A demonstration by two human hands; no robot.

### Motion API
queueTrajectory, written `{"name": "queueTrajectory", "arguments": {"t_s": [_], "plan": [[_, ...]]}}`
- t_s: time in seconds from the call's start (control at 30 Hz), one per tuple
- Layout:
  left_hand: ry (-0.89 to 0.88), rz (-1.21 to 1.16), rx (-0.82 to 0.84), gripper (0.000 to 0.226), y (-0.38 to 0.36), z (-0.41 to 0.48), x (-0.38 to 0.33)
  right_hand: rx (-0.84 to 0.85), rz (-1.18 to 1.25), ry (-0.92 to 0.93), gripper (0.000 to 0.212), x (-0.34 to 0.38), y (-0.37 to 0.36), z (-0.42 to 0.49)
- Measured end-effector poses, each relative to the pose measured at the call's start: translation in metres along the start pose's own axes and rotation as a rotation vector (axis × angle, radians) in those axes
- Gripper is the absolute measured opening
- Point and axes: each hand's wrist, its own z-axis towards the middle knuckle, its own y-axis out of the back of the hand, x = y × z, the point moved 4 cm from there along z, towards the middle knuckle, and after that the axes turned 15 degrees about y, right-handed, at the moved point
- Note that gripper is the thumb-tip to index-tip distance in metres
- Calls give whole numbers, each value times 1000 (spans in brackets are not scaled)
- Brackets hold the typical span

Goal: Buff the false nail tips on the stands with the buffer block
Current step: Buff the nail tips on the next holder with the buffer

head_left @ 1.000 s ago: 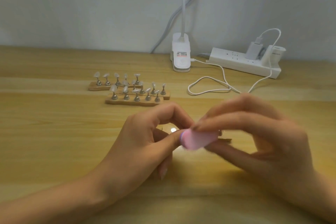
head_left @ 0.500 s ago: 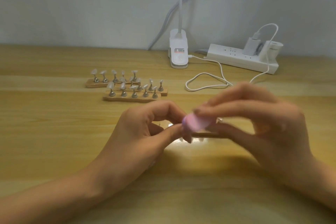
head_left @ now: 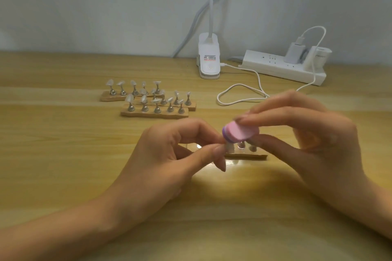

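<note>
Buffer block (head_left: pixel 239 131): pinched in right hand (head_left: pixel 318 146), just above near stand (head_left: pixel 247 156) on bench (head_left: pixel 63 154) | left hand (head_left: pixel 169 154): fingers curled at stand's left end, grip unclear | three other stands (head_left: pixel 154 113) of nail tips (head_left: pixel 129 98) behind.

Behind the white lamp (head_left: pixel 209 59) on the wooden table (head_left: pixel 53 154) stands a pale wall (head_left: pixel 106 6); right of it, a power strip (head_left: pixel 275 69).

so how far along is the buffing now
Done: cannot tell; the nail tips on the three far stands look alike. In hand: the right hand holds the pink buffer block over the near stand, left hand pinching beside it. Left: unclear, perhaps the far stands.
</note>
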Motion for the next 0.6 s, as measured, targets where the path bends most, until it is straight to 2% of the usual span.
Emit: {"name": "queueTrajectory", "arguments": {"t_s": [0.3, 0.43, 0.53, 0.6], "plan": [[-10, -6, 28, 14, -2, 1, 1, 31, 53, 4, 19, 1, -7, 3], [2, -27, 16, 12, -1, 1, 2, 0, 13, -16, 21, 2, -4, 3], [19, -35, -9, 10, -1, 3, 3, 84, 11, 38, 16, 9, -11, 4], [29, -44, -42, 11, 2, 5, 4, 60, 24, 43, 16, 12, -11, 5]]}}
